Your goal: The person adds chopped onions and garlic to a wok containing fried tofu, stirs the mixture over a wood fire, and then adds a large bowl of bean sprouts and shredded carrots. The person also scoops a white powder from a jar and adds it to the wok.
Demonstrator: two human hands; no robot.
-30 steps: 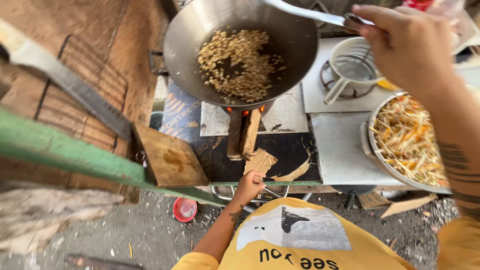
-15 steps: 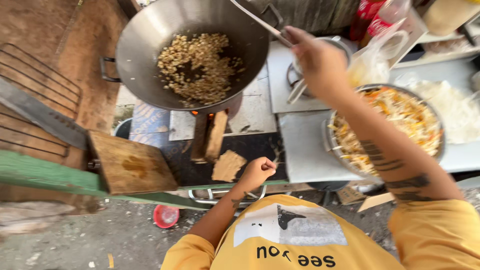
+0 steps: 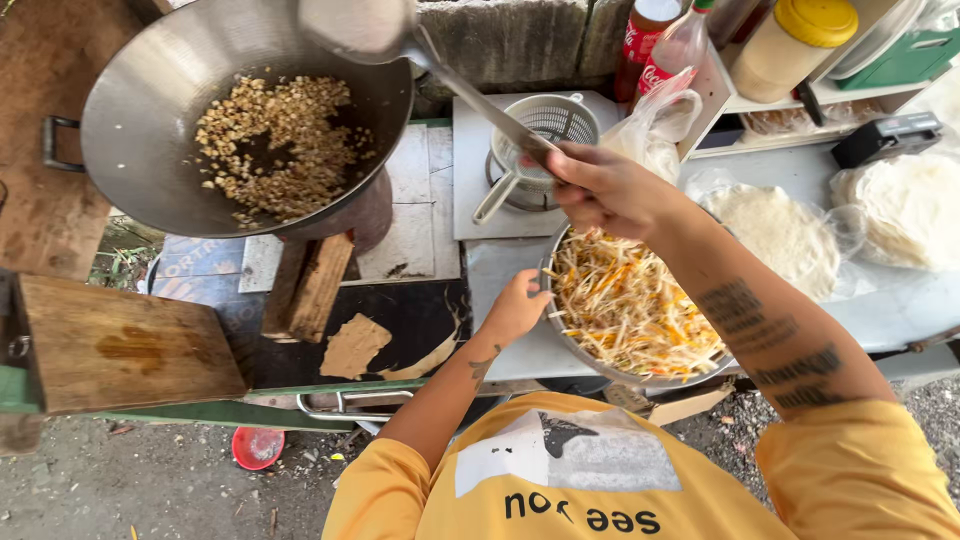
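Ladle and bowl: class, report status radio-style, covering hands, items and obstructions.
Right hand grips ladle, raised over wok. Left hand holds bowl rim. Strainer under ladle handle, contact unclear.

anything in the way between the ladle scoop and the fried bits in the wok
Nothing visible does. The right hand holds the long metal ladle, whose scoop hangs over the far rim of the big round steel wok. The browned chopped bits lie uncovered, with only open space between.
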